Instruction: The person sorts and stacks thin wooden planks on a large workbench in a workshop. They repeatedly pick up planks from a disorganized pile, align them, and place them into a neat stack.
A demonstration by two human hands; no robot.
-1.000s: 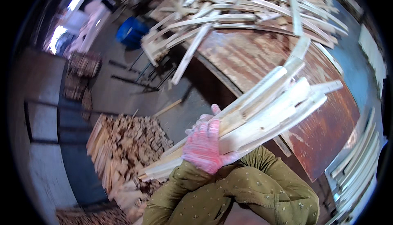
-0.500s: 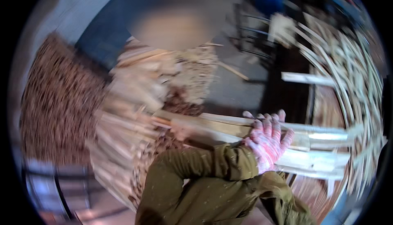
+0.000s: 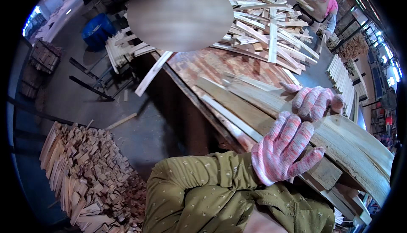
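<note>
Your olive sleeve [image 3: 203,169] crosses the lower middle of the view, leading to your left hand [image 3: 287,149] in a pink-and-white knit glove. This hand is mostly open, with fingers extended and slightly spread; it lies on the upper side of the boards [image 3: 352,137] without closing around them. The boards form a long bundle in front of you, running from over the table toward the lower right. Your right hand [image 3: 314,101], gloved alike, is just beyond the left; its fingers bend over the bundle's far side and have hold of it. The view does not settle whether the bundle touches the table.

Under the bundle's left end is the worn brown table [image 3: 193,65]. To your left, a pile of short sticks [image 3: 95,173] covers the floor. Farther off, a dark metal stand [image 3: 91,84] stands near a blue barrel [image 3: 98,31]. A heap of pale strips [image 3: 272,38] occupies the table's far part. Beyond it, a co-worker [image 3: 318,0] holds a strip.
</note>
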